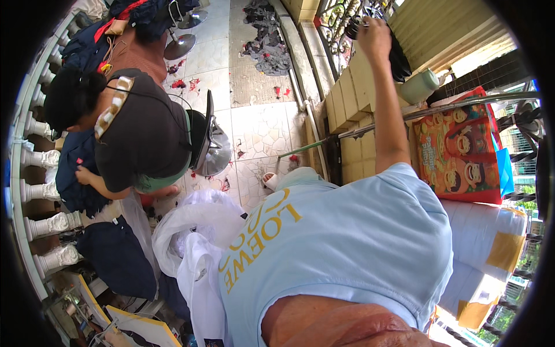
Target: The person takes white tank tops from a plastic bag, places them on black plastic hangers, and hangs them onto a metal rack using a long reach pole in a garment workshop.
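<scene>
My right arm stretches up over the tiled ledge (359, 95). At its end my right hand (376, 40) has its fingers bent round or against something dark that I cannot make out. A black round object (351, 26) lies just left of the fingers, beside an ornate metal grille (333, 34). Black cloth or a black bag (399, 61) hangs behind my wrist. Right of my forearm lies a pale green cylindrical container (420, 87). My left hand is out of sight. White garments (199, 272) and sheer white material (185, 228) are heaped at my left side.
A co-worker (141, 133) sits at the left, handling navy cloth (78, 168) by a white balustrade (40, 191). Stools (214, 150) and fabric scraps (266, 46) dot the tiled floor. A metal rail (462, 104), a red shopping bag (459, 150) and a wrapped bale (483, 243) are on my right.
</scene>
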Demonstrator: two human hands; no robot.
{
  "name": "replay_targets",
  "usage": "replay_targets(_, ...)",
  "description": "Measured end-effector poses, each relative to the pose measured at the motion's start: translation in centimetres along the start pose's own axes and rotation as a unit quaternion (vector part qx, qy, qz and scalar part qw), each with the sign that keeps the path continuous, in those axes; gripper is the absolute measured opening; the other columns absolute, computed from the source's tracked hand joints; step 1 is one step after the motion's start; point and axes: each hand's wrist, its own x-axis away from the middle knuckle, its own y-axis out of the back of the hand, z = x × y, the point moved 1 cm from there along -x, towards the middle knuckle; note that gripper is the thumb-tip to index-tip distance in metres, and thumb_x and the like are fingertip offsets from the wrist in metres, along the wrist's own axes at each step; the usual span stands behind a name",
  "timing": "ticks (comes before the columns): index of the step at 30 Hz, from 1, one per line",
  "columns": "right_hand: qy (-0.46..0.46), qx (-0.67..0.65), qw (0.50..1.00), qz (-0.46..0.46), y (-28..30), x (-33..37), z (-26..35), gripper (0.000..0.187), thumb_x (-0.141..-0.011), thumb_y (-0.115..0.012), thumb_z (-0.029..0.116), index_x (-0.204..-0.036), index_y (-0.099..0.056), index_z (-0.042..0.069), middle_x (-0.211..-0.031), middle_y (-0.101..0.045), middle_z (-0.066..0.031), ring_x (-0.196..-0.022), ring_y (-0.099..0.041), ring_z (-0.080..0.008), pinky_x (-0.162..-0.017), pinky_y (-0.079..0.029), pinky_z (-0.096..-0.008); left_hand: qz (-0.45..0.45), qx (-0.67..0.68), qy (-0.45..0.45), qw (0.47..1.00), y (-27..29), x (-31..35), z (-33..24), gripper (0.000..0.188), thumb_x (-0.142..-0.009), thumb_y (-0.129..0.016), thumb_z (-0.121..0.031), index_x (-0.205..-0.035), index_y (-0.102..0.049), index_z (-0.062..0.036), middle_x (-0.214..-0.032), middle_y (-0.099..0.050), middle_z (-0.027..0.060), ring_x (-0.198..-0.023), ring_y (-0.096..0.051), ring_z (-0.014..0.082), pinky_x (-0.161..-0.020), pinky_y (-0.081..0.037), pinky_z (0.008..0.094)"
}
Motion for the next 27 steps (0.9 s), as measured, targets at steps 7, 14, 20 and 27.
replay_targets(7, -0.173, 0.182, 0.946, 0.203, -4.2, -2.8, -9.4, 0.035, -0.087, -0.057, 0.031, -0.114, -0.064, 0.01, -0.124, -0.058, -0.0174, -0.118, -0.053, -0.0392, -0.095, -0.044, -0.0485, -0.012, -0.017, -0.037, 0.999, -1.1, -1.4, 0.5, 0.047, -0.096, -0.042, -0.051, -0.081, -0.05, -0.0063, -0.084, -0.058, 0.0176, -0.068, -0.052, 0.0263, -0.059, -0.041, 0.0366)
replay_targets(14, -0.176, 0.137, 0.936, 0.271, -7.9, -1.0, -15.4, 0.029, -0.093, -0.053, 0.03, -0.11, -0.064, 0.009, -0.121, -0.06, -0.0143, -0.113, -0.058, -0.0386, -0.09, -0.049, -0.0502, -0.024, -0.013, -0.043, 0.999, -0.8, -2.3, -0.2, 0.054, -0.096, -0.038, -0.059, -0.076, -0.045, -0.0089, -0.081, -0.058, 0.0182, -0.062, -0.053, 0.0265, -0.053, -0.041, 0.0361)
replay_targets(20, -0.19, 0.148, 0.96, 0.141, -7.6, -0.7, -16.3, 0.027, -0.093, -0.048, 0.026, -0.105, -0.064, 0.007, -0.11, -0.063, -0.0208, -0.105, -0.059, -0.043, -0.086, -0.049, -0.0519, -0.031, -0.02, -0.007, 0.999, -1.0, -3.0, -0.8, 0.059, -0.096, -0.038, -0.059, -0.067, -0.047, -0.0078, -0.083, -0.057, 0.0181, -0.064, -0.054, 0.0261, -0.053, -0.041, 0.0362)
replay_targets(27, 0.083, 0.0, 0.994, -0.076, -1.4, -6.3, -3.1, 0.023, -0.089, -0.046, 0.014, -0.099, -0.061, -0.001, -0.096, -0.065, -0.0239, -0.091, -0.063, -0.0404, -0.08, -0.05, -0.0476, 0.243, -0.08, 0.285, 0.924, 3.7, -2.3, -1.5, 0.036, -0.098, -0.05, -0.037, -0.116, -0.055, -0.0059, -0.113, -0.058, 0.018, -0.098, -0.058, 0.0288, -0.085, -0.045, 0.043)
